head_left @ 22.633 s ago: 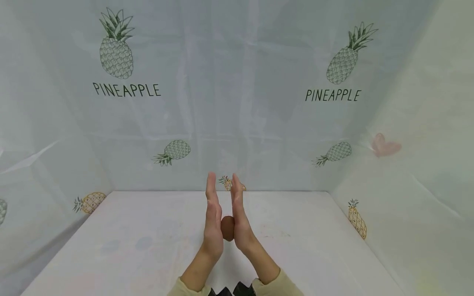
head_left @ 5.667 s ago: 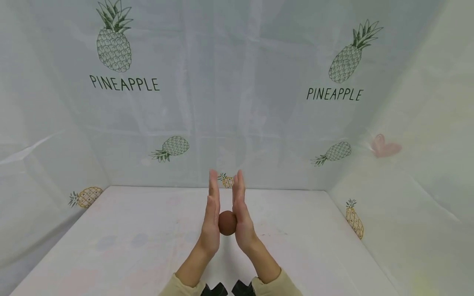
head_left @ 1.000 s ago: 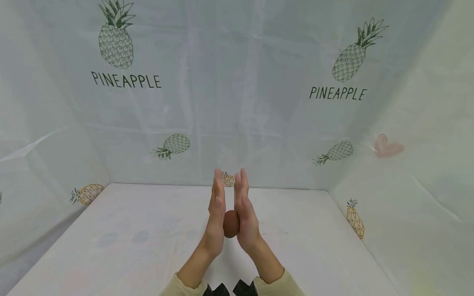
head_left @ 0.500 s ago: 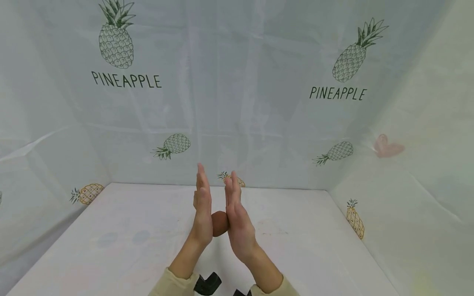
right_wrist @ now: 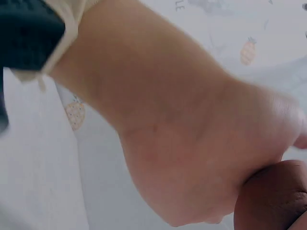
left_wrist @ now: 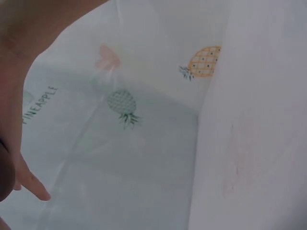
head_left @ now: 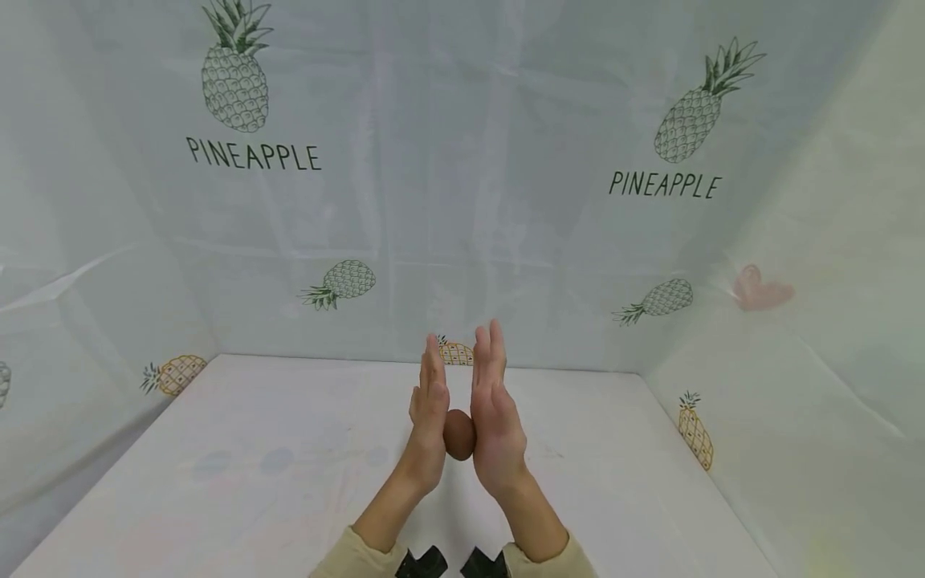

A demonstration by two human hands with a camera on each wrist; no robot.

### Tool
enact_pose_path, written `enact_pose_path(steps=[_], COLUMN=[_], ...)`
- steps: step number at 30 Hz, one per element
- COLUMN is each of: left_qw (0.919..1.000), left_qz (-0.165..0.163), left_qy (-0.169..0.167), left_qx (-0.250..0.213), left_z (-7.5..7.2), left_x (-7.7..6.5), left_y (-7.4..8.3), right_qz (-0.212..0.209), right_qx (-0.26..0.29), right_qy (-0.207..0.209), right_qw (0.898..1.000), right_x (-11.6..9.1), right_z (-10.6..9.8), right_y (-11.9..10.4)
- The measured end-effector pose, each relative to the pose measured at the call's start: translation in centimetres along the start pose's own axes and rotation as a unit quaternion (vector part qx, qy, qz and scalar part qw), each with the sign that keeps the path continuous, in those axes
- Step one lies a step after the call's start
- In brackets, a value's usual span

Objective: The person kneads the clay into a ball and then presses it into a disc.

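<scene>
In the head view a brown, egg-shaped lump (head_left: 459, 435), apparently modelling clay, sits between my two palms above the table. My left hand (head_left: 428, 433) presses it from the left with straight fingers pointing forward and up. From the right, my right hand (head_left: 499, 437) presses its flat palm on it, fingers also straight. The right wrist view shows the lump's creased surface (right_wrist: 273, 196) against the palm of my left hand (right_wrist: 182, 139). At the left edge of the left wrist view, a dark slice of the lump (left_wrist: 5, 175) shows beside my right hand (left_wrist: 12, 96).
A white table top (head_left: 303, 449) spreads beneath the hands. Behind it and at both sides hang pale sheets (head_left: 448, 201) printed with pineapples. Black cameras (head_left: 486, 564) sit at the beige cuffs (head_left: 549, 559).
Both hands have shifted right with the lump since half a second ago. They were right, then left, and are now right again. The lump's outline varies between round, angular and egg-shaped.
</scene>
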State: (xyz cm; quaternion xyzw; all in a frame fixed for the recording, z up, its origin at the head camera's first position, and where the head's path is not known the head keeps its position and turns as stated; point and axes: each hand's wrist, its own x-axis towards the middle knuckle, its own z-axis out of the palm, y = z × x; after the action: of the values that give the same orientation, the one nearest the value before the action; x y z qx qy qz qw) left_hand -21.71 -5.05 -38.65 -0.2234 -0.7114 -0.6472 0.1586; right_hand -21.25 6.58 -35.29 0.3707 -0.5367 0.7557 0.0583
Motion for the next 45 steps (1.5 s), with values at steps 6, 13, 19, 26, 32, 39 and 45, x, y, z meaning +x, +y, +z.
enact_pose_path(steps=[6, 13, 19, 26, 32, 39, 45], left_qw=[0.9979, 0.9945, 0.9963, 0.9956, 0.9974, 0.9996, 0.9996], left_qz=[0.011, 0.035, 0.064, 0.06, 0.029, 0.006, 0.006], left_qy=[-0.031, -0.057, -0.016, 0.025, 0.042, 0.027, -0.022], left_qx=[-0.055, -0.081, -0.055, -0.067, -0.051, 0.003, -0.016], left_z=[0.6, 0.4, -1.2, -3.2, -3.4, -1.5, 0.5], left_x=[-0.4, -0.8, -0.5, 0.4, 0.8, 0.4, -0.2], left_y=[0.4, 1.8, 2.1, 1.9, 1.2, 0.4, 0.2], right_qz=[0.005, 0.051, 0.097, 0.095, 0.063, 0.029, -0.001], right_qx=[-0.019, 0.023, 0.017, 0.01, 0.015, 0.02, -0.012], right_qy=[0.024, 0.033, -0.014, -0.057, -0.069, -0.024, 0.037], right_qw=[1.0, 0.998, 0.995, 0.994, 0.995, 0.999, 0.999], right_x=[0.5, 0.7, 0.1, -0.9, -1.0, -0.6, 0.1], right_z=[-1.3, -1.6, -0.1, 1.9, 2.2, 1.1, -0.4], right_y=[0.5, 1.9, 3.2, 2.5, 1.1, -0.1, -0.6])
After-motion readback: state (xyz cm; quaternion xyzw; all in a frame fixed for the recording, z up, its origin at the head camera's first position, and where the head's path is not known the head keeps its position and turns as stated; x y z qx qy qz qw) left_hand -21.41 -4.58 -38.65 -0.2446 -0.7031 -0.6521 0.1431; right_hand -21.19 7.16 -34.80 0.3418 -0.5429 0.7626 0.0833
